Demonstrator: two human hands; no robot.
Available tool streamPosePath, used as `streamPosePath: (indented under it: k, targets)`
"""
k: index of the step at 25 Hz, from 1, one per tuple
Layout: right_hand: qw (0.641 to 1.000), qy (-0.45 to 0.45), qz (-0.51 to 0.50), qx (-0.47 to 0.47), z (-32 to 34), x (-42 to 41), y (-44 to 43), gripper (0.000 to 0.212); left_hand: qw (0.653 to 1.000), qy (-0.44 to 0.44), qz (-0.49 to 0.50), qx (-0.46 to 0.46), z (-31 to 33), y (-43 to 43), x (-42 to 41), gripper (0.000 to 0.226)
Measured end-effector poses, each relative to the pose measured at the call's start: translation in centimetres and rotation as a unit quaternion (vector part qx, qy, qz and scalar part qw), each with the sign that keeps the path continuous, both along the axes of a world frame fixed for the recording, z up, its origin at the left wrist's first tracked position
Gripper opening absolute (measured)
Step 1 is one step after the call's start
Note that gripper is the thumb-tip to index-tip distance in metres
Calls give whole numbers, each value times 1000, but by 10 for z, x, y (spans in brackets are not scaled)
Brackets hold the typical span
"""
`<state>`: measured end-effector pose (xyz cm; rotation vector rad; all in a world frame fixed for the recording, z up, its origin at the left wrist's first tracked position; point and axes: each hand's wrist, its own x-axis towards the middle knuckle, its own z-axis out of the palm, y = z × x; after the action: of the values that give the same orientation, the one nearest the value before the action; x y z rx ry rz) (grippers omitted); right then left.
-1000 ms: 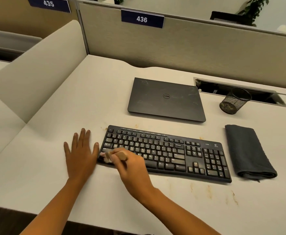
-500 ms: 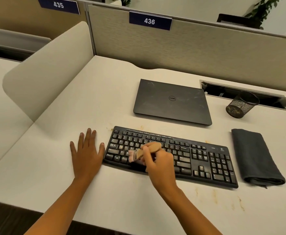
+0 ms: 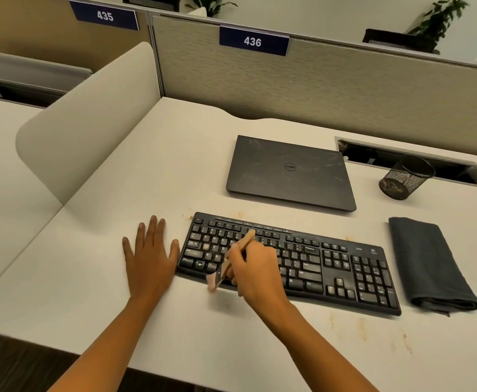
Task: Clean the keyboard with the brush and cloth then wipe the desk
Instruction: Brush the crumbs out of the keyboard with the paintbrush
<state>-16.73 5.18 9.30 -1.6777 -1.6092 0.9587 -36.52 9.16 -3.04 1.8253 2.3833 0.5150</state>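
i'm looking down on a pale desk (image 3: 112, 292) in a cubicle, with a beige partition (image 3: 344, 89) behind it and a curved divider (image 3: 84, 131) on the left. two number signs up top, 435 (image 3: 105, 16) and 436 (image 3: 252, 41), and two plants (image 3: 440, 15) beyond. brownish stains (image 3: 361, 326) speckle the desk in front of the keyboard (image 3: 336, 267) and just behind it. i count one keyboard, one closed laptop (image 3: 288, 174) behind it, one mesh cup (image 3: 404, 179) tipped over by the cable slot (image 3: 373, 157), and one folded cloth (image 3: 429, 264) just right of the keyboard. the left hand (image 3: 149, 258) lies flat on the desk, fingers straight, beside the keyboard's left end. the right hand (image 3: 257, 273) grips the one brush (image 3: 245, 241), its blurred bristles at the keyboard's front edge.
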Motion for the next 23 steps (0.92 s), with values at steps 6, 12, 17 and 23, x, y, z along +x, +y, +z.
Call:
streamPosePath:
  k: [6,12,17,23]
  targets:
    - [999,1,52,-10,5,4,-7,41,1000,-3,1,3,0,0,0,59]
    - [986,-112,61,111,12,88,-4,19,1000,8,0,3,-1,1,-1,60]
    - [981,-113,107,113,-1,123,-7,17,1000,9,-1,5,-2,1,-1,59]
    - [973,-19,198,120,-24,26,25,24,1000,3,0,9,0,0,0,60]
